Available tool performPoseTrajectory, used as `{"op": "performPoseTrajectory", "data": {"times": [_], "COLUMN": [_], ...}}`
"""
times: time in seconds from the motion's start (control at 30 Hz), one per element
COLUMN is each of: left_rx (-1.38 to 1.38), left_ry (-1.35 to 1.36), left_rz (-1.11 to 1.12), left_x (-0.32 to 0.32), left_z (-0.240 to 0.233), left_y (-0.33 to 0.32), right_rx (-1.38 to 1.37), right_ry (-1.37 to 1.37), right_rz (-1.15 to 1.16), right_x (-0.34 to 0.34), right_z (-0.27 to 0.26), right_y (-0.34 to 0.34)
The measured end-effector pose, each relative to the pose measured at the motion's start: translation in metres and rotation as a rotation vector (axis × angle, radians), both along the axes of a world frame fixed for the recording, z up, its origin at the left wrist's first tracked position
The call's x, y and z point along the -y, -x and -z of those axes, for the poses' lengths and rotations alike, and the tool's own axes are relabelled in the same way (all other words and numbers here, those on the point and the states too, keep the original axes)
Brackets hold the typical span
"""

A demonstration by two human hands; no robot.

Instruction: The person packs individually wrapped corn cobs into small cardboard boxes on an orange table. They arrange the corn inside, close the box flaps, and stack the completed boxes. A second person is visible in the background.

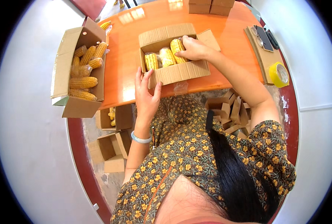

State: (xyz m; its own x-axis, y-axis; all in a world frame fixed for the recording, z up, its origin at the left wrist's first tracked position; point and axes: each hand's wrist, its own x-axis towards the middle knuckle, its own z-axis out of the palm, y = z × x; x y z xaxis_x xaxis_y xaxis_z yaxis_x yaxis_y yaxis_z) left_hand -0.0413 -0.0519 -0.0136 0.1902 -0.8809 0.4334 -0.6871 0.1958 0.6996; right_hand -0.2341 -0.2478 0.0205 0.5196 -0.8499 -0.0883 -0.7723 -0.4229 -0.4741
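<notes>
An open cardboard box (180,73) sits on the orange table in front of me, its flaps folded outward. Inside it, three wrapped corn cobs stand side by side: a left cob (151,61), a middle cob (167,56) and a right cob (178,50). My right hand (195,48) reaches in from the right and grips the right cob, thumb on its near side. My left hand (148,91), fingers apart, rests its fingertips against the box's near left corner. Whether the cobs touch the box floor is hidden.
A larger open carton (96,93) holding several corn cobs stands at the table's left edge. At right lie a roll of yellow tape (279,74), a phone (264,37) and glasses (257,36) on flat cardboard (269,60). Stacked boxes (210,7) stand behind; cartons (114,148) lie on the floor.
</notes>
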Motion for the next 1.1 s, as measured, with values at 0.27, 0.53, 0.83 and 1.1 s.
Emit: {"op": "performPoseTrajectory", "data": {"times": [0.27,0.53,0.83,1.1], "left_rx": [-0.04,-0.012,0.107,0.163], "left_ry": [-0.005,-0.008,0.191,0.216], "left_rz": [0.016,0.023,-0.012,-0.04], "left_x": [0.0,0.002,0.02,0.016], "left_z": [0.003,-0.001,0.022,0.021], "left_y": [0.0,-0.002,-0.016,-0.008], "right_rx": [0.043,0.645,0.672,0.15], "right_ry": [-0.011,0.004,-0.29,-0.478], "right_rz": [-0.042,-0.271,-0.439,-0.18], "right_x": [0.001,-0.007,0.011,0.038], "right_z": [-0.01,-0.062,-0.05,0.011], "right_y": [0.0,-0.016,-0.174,-0.287]}}
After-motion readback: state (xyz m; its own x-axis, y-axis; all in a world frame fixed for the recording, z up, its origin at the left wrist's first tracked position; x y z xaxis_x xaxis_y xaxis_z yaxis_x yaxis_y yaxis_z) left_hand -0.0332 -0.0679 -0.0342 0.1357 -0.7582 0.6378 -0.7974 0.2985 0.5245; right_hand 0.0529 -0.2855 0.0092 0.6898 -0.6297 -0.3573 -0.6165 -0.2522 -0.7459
